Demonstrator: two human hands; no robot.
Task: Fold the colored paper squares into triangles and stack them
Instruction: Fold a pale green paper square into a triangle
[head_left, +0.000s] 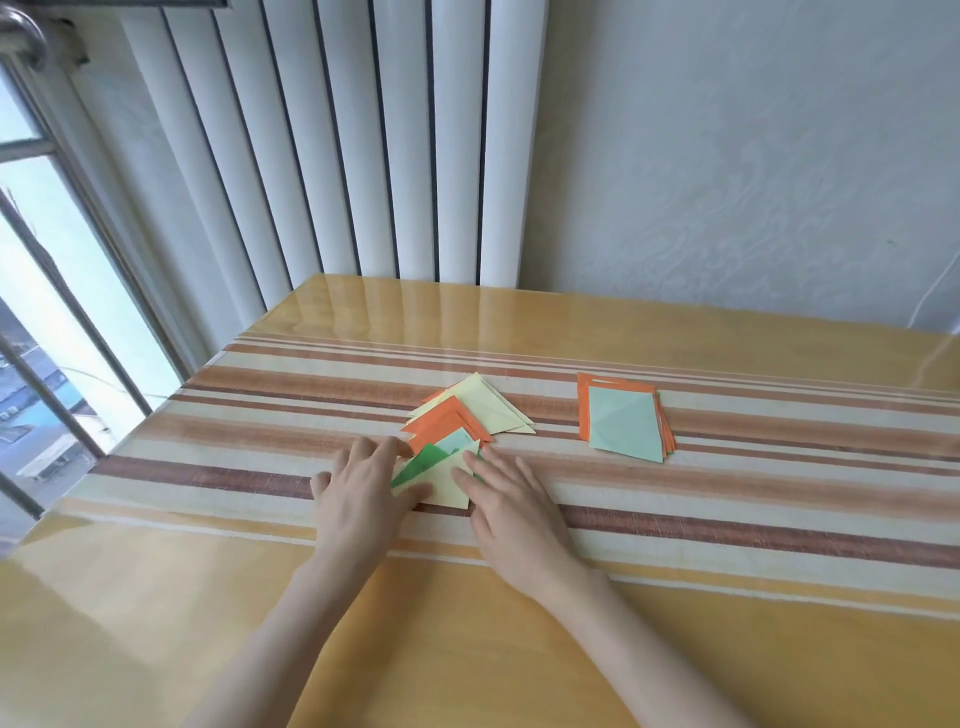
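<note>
I'm pressing my left hand (358, 488) and right hand (511, 501), fingers spread flat, onto the yellow paper (448, 486) left of the square stack (623, 423).

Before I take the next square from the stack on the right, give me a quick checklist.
1. Left hand flat on the yellow triangle: ok.
2. Right hand pressing the triangle's right side, fingers straight: ok.
3. Crease pressed sharp: cannot tell.
4. Triangle pile tidy: not ok, it is fanned out.
5. Stack of squares lying apart from the pile, nothing on top: ok.
</note>
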